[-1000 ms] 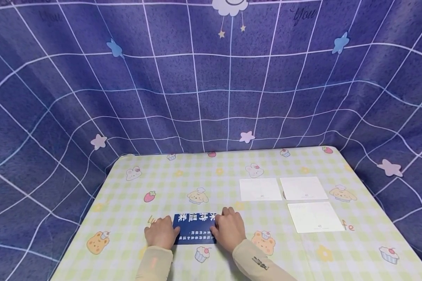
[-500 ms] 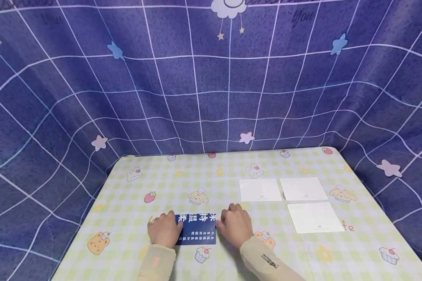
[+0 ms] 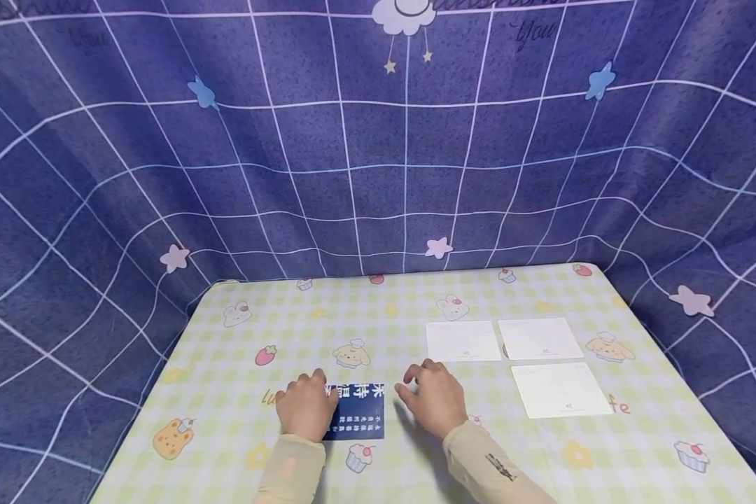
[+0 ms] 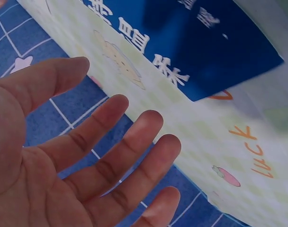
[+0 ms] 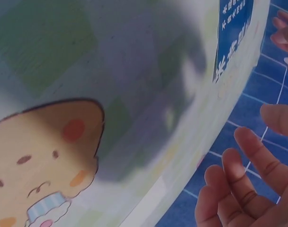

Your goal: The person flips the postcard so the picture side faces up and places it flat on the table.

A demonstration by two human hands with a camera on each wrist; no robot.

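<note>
A dark blue card (image 3: pixel 360 413) printed with white characters lies flat on the tablecloth, its lettering turned upside down in the head view. My left hand (image 3: pixel 306 407) is over the card's left end and hides that part. In the left wrist view, the left hand's fingers (image 4: pixel 139 135) are spread and loosely bent, with nothing in them; the card (image 4: pixel 205 52) shows beyond them. To the right of the card, apart from its edge, is my right hand (image 3: pixel 437 399). Its fingers (image 5: pixel 236 177) are relaxed and hold nothing in the right wrist view.
Three white cards lie on the right half of the table: one back left (image 3: pixel 463 341), one back right (image 3: pixel 540 338) and one nearer the front (image 3: pixel 562 390). A pale checked tablecloth (image 3: pixel 214 392) covers the table. Dark blue curtains (image 3: pixel 378 175) stand around its back and sides.
My right hand has come off the card's right end and moved right. My left hand has shifted right, covering more of the card's left end. The card stays nearly in place.
</note>
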